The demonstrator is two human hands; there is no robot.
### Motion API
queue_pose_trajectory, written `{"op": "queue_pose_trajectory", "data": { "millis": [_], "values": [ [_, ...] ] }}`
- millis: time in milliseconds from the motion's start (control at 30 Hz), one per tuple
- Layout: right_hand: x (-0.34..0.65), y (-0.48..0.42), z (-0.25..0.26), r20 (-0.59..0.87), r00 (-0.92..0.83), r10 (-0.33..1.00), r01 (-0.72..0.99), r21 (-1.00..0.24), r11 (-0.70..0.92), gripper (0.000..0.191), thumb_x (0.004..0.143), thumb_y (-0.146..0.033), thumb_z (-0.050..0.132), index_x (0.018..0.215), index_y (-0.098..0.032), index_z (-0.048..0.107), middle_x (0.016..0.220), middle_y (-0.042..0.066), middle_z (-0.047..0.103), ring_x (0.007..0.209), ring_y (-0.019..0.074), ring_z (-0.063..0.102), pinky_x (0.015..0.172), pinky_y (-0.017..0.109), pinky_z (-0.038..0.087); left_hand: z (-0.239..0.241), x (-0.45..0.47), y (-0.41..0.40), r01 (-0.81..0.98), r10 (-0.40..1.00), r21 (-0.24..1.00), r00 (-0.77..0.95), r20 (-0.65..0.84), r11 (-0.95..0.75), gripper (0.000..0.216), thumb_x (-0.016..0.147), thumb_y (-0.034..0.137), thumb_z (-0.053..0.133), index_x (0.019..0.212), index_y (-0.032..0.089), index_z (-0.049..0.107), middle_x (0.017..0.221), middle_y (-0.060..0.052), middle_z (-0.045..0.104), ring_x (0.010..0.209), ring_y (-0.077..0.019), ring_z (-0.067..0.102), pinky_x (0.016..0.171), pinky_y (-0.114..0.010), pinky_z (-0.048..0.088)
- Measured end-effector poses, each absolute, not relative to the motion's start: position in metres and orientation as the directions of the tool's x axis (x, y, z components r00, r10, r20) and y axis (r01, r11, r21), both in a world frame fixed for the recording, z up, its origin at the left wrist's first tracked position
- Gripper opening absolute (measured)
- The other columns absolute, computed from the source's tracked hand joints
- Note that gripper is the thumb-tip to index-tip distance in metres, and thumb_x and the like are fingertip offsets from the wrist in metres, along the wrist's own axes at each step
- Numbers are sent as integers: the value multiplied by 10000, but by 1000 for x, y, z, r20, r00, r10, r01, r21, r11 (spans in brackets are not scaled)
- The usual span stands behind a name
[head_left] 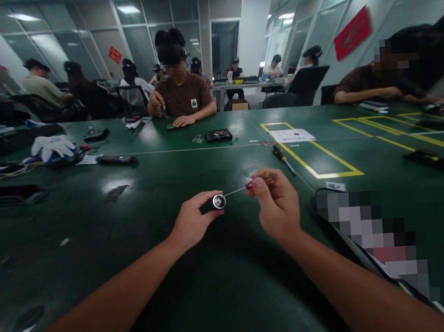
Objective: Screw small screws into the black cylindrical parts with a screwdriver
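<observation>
Between the thumb and fingers of my left hand [193,219] is a small round metal part [219,201], its open ring-shaped end turned toward me. My right hand [279,206] grips a screwdriver [250,185] by its handle, which looks partly clear with red near the shaft. The thin shaft points left, and its tip meets the rim of the round part; whether it goes inside I cannot tell. Both hands are held above the green table [215,296]. Beyond my right hand lies another screwdriver [281,156] with a black and yellow handle.
A black device [218,135] and a white paper [292,135] lie farther back, near yellow tape outlines [335,174]. White gloves [53,147] and a pen-like black tool [117,160] are at left. A co-worker [182,91] sits opposite. At right is a dark-edged, blurred-out object [373,237].
</observation>
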State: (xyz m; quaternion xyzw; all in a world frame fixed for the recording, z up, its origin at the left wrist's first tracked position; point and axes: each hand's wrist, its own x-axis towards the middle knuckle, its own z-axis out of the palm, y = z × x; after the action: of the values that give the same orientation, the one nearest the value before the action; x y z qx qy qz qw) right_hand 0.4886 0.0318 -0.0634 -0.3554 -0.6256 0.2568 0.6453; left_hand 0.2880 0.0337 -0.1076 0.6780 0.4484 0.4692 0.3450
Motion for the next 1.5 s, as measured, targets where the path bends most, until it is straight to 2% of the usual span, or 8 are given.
{"op": "queue_pose_trajectory", "data": {
  "millis": [300,700,833,1000,1200,1267,1367,1500],
  "values": [
    [491,27,-60,639,-100,763,436,-661,611,139,986,-404,578,995,-278,636,833,26,715,755,213,693,741,362,535,-109,284,34,382,887,801,176,427,-462,406,847,167,758,1243,252,721,1256,-56,722,1184,-241,661,1108,-447,474],
    [488,24,-58,669,-160,726,452,-605,656,88,985,-339,571,1011,-268,617,872,29,721,769,201,698,729,332,519,-108,284,34,395,886,793,171,432,-463,401,842,171,770,1234,241,722,1249,-56,727,1167,-237,670,1090,-434,487],
    [486,24,-59,609,-159,777,419,-671,612,112,969,-363,606,1020,-270,643,847,21,718,731,198,686,704,329,507,-110,283,34,392,884,793,171,435,-466,395,847,180,768,1234,246,721,1245,-54,727,1159,-235,672,1081,-437,493],
    [486,27,-62,487,-218,846,247,-811,530,151,963,-390,634,1062,-276,640,807,-7,686,697,179,652,673,314,484,-111,281,37,430,880,773,134,456,-466,388,847,161,755,1225,245,727,1244,-57,722,1166,-235,664,1089,-445,490],
    [486,31,-66,453,-212,866,189,-850,491,419,1029,-512,463,808,-238,690,626,-13,527,604,161,531,592,301,416,-113,276,41,477,880,751,120,460,-457,393,849,156,738,1227,264,731,1258,-54,713,1197,-245,649,1112,-472,472],
    [485,33,-67,432,-159,888,198,-867,458,343,1015,-457,501,843,-238,700,650,-11,560,626,163,552,599,298,427,-113,276,41,485,881,747,122,457,-455,399,850,154,738,1233,263,729,1261,-55,712,1200,-246,647,1113,-471,471],
    [483,36,-68,414,-57,909,75,-906,417,132,940,-369,615,975,-252,667,793,-4,664,727,175,632,683,308,498,-111,276,41,501,884,742,121,451,-446,403,846,148,745,1234,256,730,1257,-56,714,1199,-245,646,1116,-466,466],
    [481,41,-69,390,-18,920,18,-920,391,164,918,-404,649,931,-240,656,829,18,700,765,186,662,753,342,539,-111,276,40,506,884,737,126,451,-448,399,848,145,742,1231,252,731,1258,-58,713,1198,-245,645,1114,-465,467]
  ]
}}
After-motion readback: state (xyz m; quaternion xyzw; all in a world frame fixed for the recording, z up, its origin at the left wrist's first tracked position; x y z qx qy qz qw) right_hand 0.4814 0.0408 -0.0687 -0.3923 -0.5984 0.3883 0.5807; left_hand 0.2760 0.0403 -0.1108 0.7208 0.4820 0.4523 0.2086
